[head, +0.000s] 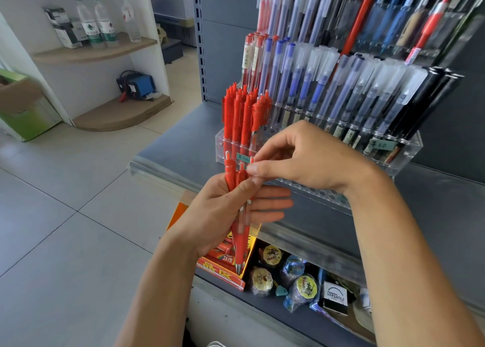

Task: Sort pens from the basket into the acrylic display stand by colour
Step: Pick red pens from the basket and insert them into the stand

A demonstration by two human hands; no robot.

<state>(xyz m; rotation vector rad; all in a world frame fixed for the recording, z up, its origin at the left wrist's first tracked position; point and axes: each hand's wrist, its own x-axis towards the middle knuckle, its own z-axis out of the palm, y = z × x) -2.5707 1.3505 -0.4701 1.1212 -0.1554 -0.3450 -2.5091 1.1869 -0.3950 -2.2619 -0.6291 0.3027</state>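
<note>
Right now the right hand (296,160) has its fingers (256,168) pinched on the top of one red pen from the bunch of red pens (240,215) gripped in the left hand (225,213). Red pens (242,113) already fill the left end of the acrylic display stand (404,157) at the shelf's front edge; the front holes stay empty, the basket unseen.

Bundle of red click pens (240,210) at frame centre, tips down, tilted; tiered clear acrylic display stand (404,160) at upper right, red pens filling its left end
</note>
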